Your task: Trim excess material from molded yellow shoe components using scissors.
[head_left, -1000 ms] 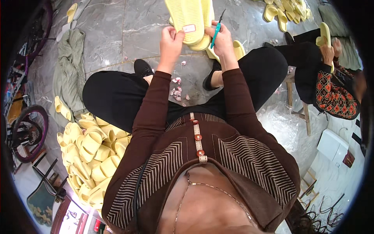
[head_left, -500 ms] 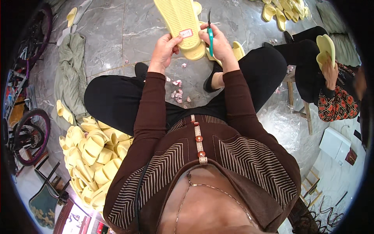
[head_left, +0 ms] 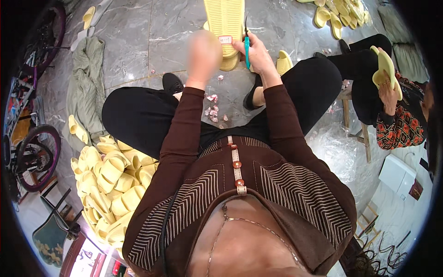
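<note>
A pair of pale yellow slippers (head_left: 224, 18), stacked sole up, hangs in front of my knees, with a small pink-edged label (head_left: 225, 39) on the heel. My right hand (head_left: 257, 54) grips teal-handled scissors (head_left: 247, 44), blades pointing up beside the label, and its thumb presses the slipper's heel. My left hand (head_left: 205, 50) is a motion blur just left of the heel; whether it touches the slipper or holds anything is unclear. Another yellow slipper (head_left: 283, 61) lies by my right knee.
A heap of yellow slippers (head_left: 108, 177) lies on the floor at my left, beside a green cloth (head_left: 83, 87) and a bicycle wheel (head_left: 37, 157). Pink scraps (head_left: 212, 111) litter the floor between my feet. At right a seated person holds a slipper (head_left: 385, 69). More slippers (head_left: 337, 16) lie at top right.
The slipper pair has swung upright and drifted right. My left hand has come off its heel edge and now blurs in motion. The scissors stay beside the label.
</note>
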The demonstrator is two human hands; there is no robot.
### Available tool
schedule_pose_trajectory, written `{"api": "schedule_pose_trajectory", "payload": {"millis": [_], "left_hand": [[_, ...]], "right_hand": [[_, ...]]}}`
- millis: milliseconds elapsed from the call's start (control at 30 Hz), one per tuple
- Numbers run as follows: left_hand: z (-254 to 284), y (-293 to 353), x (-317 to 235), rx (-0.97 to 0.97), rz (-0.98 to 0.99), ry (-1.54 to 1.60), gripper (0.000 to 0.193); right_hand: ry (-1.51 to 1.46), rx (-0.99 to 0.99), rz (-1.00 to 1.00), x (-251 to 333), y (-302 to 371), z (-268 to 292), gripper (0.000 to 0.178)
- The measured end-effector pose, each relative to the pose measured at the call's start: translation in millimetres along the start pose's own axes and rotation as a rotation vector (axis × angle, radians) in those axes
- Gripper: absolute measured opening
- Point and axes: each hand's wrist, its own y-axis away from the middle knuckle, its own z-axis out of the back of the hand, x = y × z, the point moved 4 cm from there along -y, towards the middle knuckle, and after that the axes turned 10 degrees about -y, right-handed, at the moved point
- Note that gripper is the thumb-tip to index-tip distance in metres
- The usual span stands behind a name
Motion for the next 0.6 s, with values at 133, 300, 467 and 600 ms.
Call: {"api": "schedule_pose_trajectory", "payload": {"millis": [133,300,467,600], "left_hand": [[-9.0,3.0,-1.1,0.128,-0.011,0.185,0.02],[-10.8,2.5,-2.4,0.126,-0.066,0.173,0.018],[-11.0,4.0,-3.1,0.12,-0.017,0.244,0.017],[-10.3,3.7,-5.7,0.097,-0.018,0.268,0.017]], "right_hand": [[0.185,-0.021,0.063,20.8,9.6,-7.8,0.044],[0.386,-0.04,0.133,23.5,8.1,-6.4,0.047],[0.429,-0.004,0.145,25.8,9.0,-7.3,0.046],[0.422,0.008,0.125,29.3,8.6,-6.9,0.046]]}}
